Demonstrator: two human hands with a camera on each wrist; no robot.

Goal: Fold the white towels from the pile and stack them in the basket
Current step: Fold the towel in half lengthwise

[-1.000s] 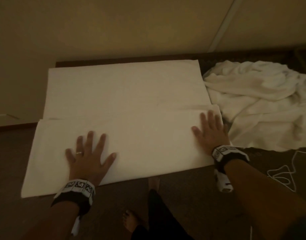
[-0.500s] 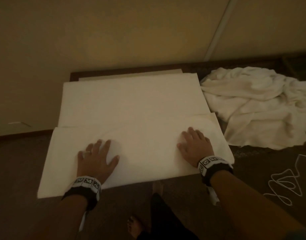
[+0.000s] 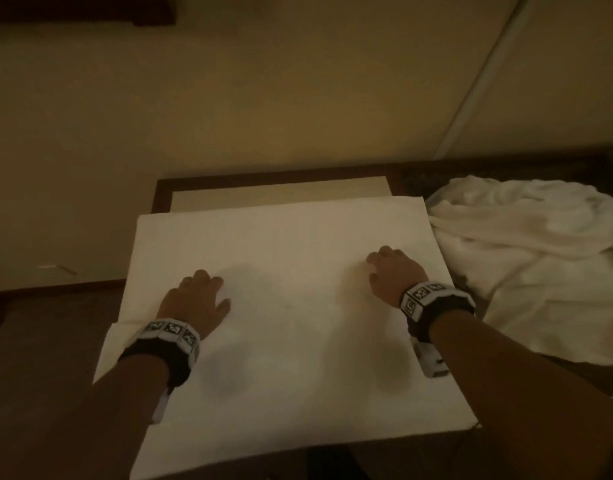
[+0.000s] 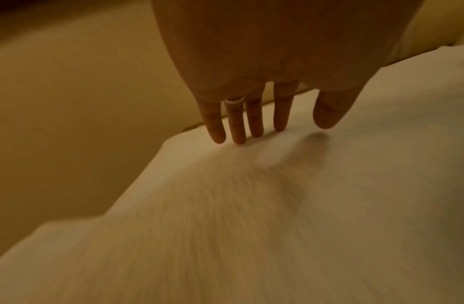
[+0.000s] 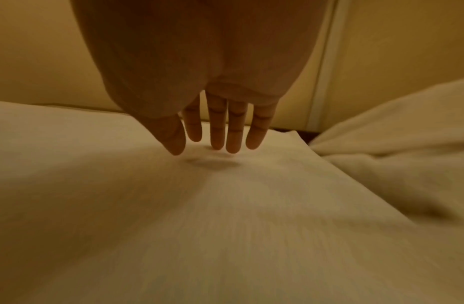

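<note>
A white towel point(image 3: 284, 258) lies flat and partly folded in front of me, its near layer overlapping the far one. My left hand point(image 3: 194, 299) is over its left part, fingers straight and pointing down, fingertips point(image 4: 238, 139) touching the cloth point(image 4: 251, 226). My right hand point(image 3: 391, 271) is over the right part, fingers point(image 5: 233, 144) straight and just above or on the towel point(image 5: 199, 216). Neither hand holds anything. The loose pile of white towels point(image 3: 526, 265) lies to the right. No basket is in view.
A beige wall point(image 3: 263, 98) rises right behind the towel, with a pale vertical strip point(image 3: 478, 84) at the right. Dark floor point(image 3: 38, 375) runs along the left and near side. The pile point(image 5: 394, 156) touches the towel's right edge.
Both hands slid forward and inward over the towel and their fingers went from splayed flat to pointing down. The view tilted up and came closer to the towel.
</note>
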